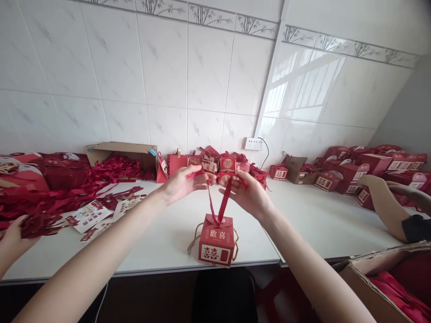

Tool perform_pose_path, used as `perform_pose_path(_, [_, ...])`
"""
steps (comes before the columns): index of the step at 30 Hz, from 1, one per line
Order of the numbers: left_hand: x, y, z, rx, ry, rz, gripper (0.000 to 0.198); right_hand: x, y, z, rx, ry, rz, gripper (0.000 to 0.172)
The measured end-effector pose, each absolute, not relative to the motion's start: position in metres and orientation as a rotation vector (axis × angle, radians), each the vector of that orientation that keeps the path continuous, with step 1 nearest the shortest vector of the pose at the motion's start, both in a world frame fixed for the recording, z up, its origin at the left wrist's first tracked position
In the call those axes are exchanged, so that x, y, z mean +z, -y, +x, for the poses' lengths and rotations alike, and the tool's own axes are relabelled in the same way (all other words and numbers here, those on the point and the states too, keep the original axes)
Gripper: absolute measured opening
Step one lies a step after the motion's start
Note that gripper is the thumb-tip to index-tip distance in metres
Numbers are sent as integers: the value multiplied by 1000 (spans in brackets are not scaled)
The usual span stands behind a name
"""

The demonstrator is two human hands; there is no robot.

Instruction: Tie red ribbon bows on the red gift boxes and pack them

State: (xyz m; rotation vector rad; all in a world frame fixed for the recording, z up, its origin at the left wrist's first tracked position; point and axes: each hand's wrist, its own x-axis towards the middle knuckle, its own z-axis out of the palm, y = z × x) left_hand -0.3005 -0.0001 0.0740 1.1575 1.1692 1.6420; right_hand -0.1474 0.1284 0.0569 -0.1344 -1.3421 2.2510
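A small red gift box (216,235) with white Chinese characters stands upright near the table's front edge. Gold cords (235,244) hang at its sides. From its top rises a dark red ribbon (225,200), spread into two strands. My left hand (183,184) pinches one strand up and to the left of the box. The other strand is pinched in my right hand (249,190), up and to the right. Both hands are raised above the table, clear of the box itself.
Loose red ribbons (47,197) and printed cards (89,215) lie at left, near another person's hand (16,237). A cardboard box (124,147) holds ribbons. Finished-looking boxes line the wall; a co-worker's arm (385,206) reaches among red boxes (350,177) at right. An open carton (360,287) stands front right.
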Motion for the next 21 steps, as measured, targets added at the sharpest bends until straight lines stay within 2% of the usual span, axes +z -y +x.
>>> perform_pose_path(5, [79,-14,-284,1746,-1084,1212,42,53,-117,-153,2040,1299,5,35])
perform_pose_path(15, [79,-11,-279,1833,-1085,1225,32,49,-124,-149,1933,1361,25,37])
perform_pose_path(18, [80,1,-299,1951,-1242,1072,33,54,-142,-127,2006,1414,82,43])
perform_pose_path(21, [74,19,-330,1976,-1680,975,32,53,-163,-99,2011,1489,73,49])
